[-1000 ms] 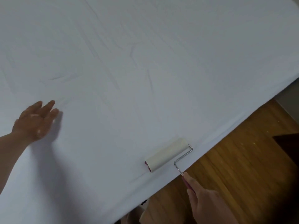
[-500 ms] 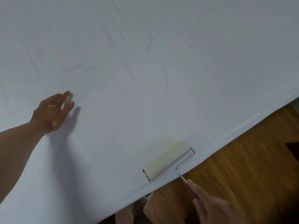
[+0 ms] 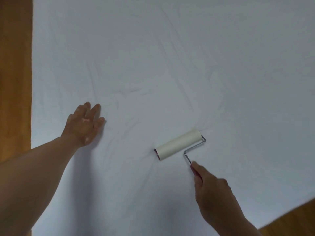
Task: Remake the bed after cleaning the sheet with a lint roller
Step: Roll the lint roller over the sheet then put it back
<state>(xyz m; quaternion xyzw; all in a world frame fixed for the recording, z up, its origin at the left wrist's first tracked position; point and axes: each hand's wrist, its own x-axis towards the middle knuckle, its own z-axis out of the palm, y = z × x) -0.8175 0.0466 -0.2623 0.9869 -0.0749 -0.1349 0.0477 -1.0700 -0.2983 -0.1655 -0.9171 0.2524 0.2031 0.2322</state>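
Note:
A white bed sheet fills most of the view, with faint creases across its middle. A lint roller with a cream roll and a bent wire neck lies against the sheet right of centre. My right hand grips its red handle from the lower right. My left hand presses flat on the sheet at the left, fingers straight and pointing away from me, well apart from the roller.
A wooden headboard or bed frame runs down the left edge of the sheet. Wooden floor shows at the lower right corner beyond the sheet's near edge.
The roller has moved away from the bed's near edge, farther onto the sheet. My view has shifted forward over the bed, and the left wooden edge has come into sight.

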